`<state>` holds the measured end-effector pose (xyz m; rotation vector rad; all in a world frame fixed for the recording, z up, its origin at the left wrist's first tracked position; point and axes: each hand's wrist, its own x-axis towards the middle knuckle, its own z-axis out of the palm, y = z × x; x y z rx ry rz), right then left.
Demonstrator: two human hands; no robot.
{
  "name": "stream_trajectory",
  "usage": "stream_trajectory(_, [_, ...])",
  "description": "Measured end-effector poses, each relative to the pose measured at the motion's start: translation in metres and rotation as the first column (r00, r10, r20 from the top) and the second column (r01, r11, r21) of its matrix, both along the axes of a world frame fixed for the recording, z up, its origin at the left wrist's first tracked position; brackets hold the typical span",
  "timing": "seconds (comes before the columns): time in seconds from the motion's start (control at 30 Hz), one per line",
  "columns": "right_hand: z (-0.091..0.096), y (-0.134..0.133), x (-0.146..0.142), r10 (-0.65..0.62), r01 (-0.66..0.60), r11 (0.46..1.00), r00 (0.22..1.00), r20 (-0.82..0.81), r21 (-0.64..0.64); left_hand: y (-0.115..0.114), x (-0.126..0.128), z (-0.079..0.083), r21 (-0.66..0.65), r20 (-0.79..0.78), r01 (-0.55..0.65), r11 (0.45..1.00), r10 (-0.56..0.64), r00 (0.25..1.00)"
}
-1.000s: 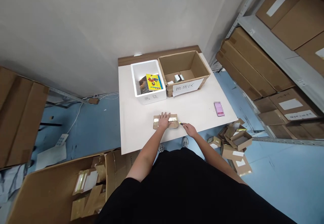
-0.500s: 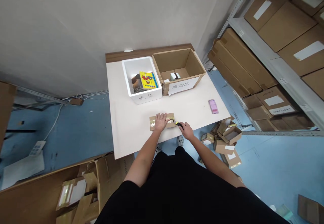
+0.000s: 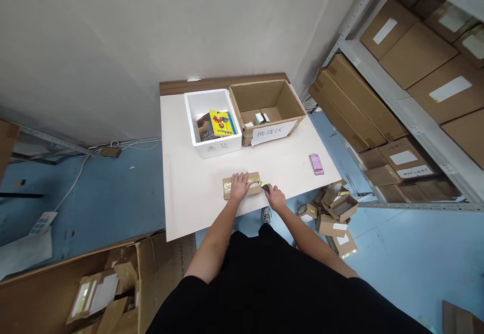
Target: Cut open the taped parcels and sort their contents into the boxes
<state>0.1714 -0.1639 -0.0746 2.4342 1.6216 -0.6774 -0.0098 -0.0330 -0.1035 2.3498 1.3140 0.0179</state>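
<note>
Cardboard box (image 3: 254, 189), cutter (image 3: 265, 188) in right hand (image 3: 277, 199)

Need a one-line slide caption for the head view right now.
Left hand rests on a taped cardboard box; right hand holds a yellow-and-black tool at its right end.

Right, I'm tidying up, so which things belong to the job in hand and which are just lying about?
In use:
taped box, under the left hand
yellow-and-black cutter, in the right hand
table, beneath the box

Seemingly lying about:
pixelated pink item on the table
loose boxes on the floor
white foam bin and open cardboard bin, untouched
</note>
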Motion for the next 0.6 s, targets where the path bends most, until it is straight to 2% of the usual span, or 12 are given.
stream_trajectory(0.23, [-0.003, -0.007, 0.003, -0.044, 0.044, 0.999, 0.999, 0.001, 0.009, -0.009, 0.005, 0.001, -0.019, -0.002, -0.045, 0.999, 0.045, 0.999])
stream_trajectory(0.3, [-0.002, -0.012, 0.013, -0.160, 0.160, 0.987, 0.987, -0.010, -0.011, -0.010, 0.006, 0.000, -0.006, -0.001, -0.054, 0.999, 0.054, 0.999])
stream_trajectory(0.4, [0.000, -0.024, 0.040, -0.368, 0.366, 0.929, 0.929, -0.041, -0.049, -0.010, 0.006, -0.002, 0.002, 0.010, -0.063, 0.998, 0.063, 0.998])
stream_trajectory(0.5, [-0.003, -0.027, 0.052, -0.404, 0.404, 0.914, 0.901, -0.161, -0.032, -0.010, 0.006, -0.003, -0.005, 0.002, -0.072, 0.997, 0.072, 0.997])
stream_trajectory(0.6, [-0.015, -0.009, 0.031, -0.427, 0.436, 0.899, 0.846, -0.319, -0.044, -0.009, 0.006, -0.004, -0.009, -0.008, -0.076, 0.997, 0.076, 0.997])
